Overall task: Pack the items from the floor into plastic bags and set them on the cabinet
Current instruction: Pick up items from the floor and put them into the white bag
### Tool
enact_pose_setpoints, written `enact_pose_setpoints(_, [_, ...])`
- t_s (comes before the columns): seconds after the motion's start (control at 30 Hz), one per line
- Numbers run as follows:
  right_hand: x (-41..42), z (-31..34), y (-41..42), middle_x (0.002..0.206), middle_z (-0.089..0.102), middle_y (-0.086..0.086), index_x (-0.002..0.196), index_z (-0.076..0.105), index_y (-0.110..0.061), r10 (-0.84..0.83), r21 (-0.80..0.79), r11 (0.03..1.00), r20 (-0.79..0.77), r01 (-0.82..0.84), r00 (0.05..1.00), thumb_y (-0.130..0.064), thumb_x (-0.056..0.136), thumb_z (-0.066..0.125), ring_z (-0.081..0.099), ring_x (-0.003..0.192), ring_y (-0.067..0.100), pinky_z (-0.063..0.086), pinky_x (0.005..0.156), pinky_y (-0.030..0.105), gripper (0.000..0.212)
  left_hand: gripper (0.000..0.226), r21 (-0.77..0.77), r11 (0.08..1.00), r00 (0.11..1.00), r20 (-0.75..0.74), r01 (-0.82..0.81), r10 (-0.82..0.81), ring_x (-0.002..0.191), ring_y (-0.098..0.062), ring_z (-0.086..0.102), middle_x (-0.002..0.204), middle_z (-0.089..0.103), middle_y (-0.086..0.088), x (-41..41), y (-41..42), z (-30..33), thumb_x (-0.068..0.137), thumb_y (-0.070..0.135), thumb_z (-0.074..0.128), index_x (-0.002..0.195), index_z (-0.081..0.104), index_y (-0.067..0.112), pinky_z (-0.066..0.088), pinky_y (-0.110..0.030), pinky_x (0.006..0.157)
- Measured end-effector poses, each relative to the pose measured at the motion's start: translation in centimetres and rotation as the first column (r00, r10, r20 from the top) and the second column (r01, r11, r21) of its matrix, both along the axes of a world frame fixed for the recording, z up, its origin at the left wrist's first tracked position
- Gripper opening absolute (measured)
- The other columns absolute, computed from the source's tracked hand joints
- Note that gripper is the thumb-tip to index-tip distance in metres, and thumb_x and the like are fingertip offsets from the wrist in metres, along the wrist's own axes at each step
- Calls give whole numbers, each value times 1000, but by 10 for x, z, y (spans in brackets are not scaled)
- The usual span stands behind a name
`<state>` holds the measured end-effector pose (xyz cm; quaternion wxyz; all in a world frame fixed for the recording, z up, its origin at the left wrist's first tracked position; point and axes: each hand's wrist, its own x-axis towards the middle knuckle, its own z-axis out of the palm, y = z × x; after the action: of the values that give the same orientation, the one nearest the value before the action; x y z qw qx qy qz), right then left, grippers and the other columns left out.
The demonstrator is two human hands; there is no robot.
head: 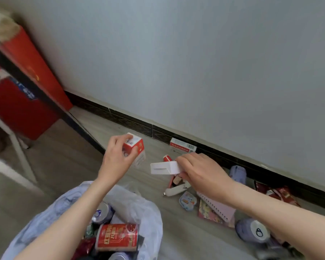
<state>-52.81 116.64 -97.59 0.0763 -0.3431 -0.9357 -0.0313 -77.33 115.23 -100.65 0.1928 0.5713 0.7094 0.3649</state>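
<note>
- The left hand [118,156] held a red and white carton [134,147], fingers curled round its top, lifted clear of the floor [64,156].
- The right hand [201,171] pinched a flat white box [162,168] by one end; the box's long axis ran roughly level, its free end pointing towards the carton.
- The plastic bag [148,212] lay open on the floor, nearer the person than both hands, almost straight under the left forearm. A red can [117,237] lay on its side inside, with a silver can top [101,212] just beyond it.
- Judged from this, the coming move turned on the bag mouth lying back towards the person: the carton looked the shorter trip, since the left hand was almost in line with the opening, while the white box had to travel back and across.
- The carton was tilted, its barcoded top facing up and towards the wall [195,62].
- Beyond the bag, by the dark skirting [131,121], items remained on the floor: a second red and white box [183,146] against the skirting, a pink spiral notebook [217,211], a lilac can [251,231], and a red packet [278,194].
- Packing looked partly done; no cabinet top showed, though red furniture [26,87] stood far beyond the bag.
</note>
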Motion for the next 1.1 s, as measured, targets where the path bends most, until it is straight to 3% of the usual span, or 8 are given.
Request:
enact_pose_setpoints(0.17, [-49,39,-38,94,61,11,101,53,-5,1,-113,994,-42,-5,999,-31,92,38,58,85,31,47,65,39,32,32,-4,998,997,36,-70,70,98,-11,49,114,48,1,-27,-86,25,84,21,64,115,56,19,35,-18,79])
enact_pose_setpoints(0.3, [-81,31,-78,111,59,8,114,49,-12,-259,-339,920,-142,198,955,-35,93,43,56,100,27,45,75,36,33,27,-83,967,962,114,-240,248,95,-14,53,111,52,-2,-53,-164,7,83,19,65,109,60,21,44,-28,85])
enact_pose_setpoints(0.47, [-120,-7,-119,103,65,9,104,60,-9,-621,-789,542,-144,290,770,-29,91,46,59,95,27,45,77,34,27,32,-227,902,921,46,-367,386,105,-22,53,112,56,-8,-70,-229,-24,81,25,68,110,62,15,39,-33,96])
enact_pose_setpoints(0.67, [-162,-52,-146,88,66,9,75,53,-17,-738,-960,179,13,215,675,-27,92,44,62,82,24,49,71,32,22,36,-275,866,908,-82,-417,412,104,-23,52,113,51,-5,-84,-230,-39,81,33,66,112,59,15,42,-34,88])
enact_pose_setpoints(0.77, [-179,-77,-152,98,68,9,89,56,-17,-714,-938,251,-13,239,700,-28,89,48,62,95,28,49,85,40,14,34,-251,869,904,-126,-427,408,109,-25,47,118,45,-8,-90,-213,-45,82,35,65,110,60,14,43,-36,88])
enact_pose_setpoints(0.9, [-189,-95,-161,117,54,-1,121,48,-14,-707,-877,425,-169,222,686,-22,90,50,53,109,18,37,90,25,32,38,-252,901,935,-136,-354,329,122,-29,43,135,35,-12,-92,-200,-65,88,29,59,122,56,12,39,-39,99])
enact_pose_setpoints(1.0, [-186,-103,-175,124,47,-3,124,48,-13,-594,-811,568,-285,141,753,-24,92,47,41,113,5,28,94,15,33,55,-328,933,988,-84,-149,128,140,-21,20,152,22,-5,-84,-210,-84,92,41,45,141,33,21,25,-36,112])
enact_pose_setpoints(1.1, [-179,-111,-185,137,39,-9,136,36,-16,-479,-811,583,-298,45,826,-26,94,42,33,126,3,25,109,23,44,72,-420,907,989,-141,-31,-32,144,-14,-3,156,-1,2,-84,-223,-97,87,63,20,147,2,28,9,-35,117])
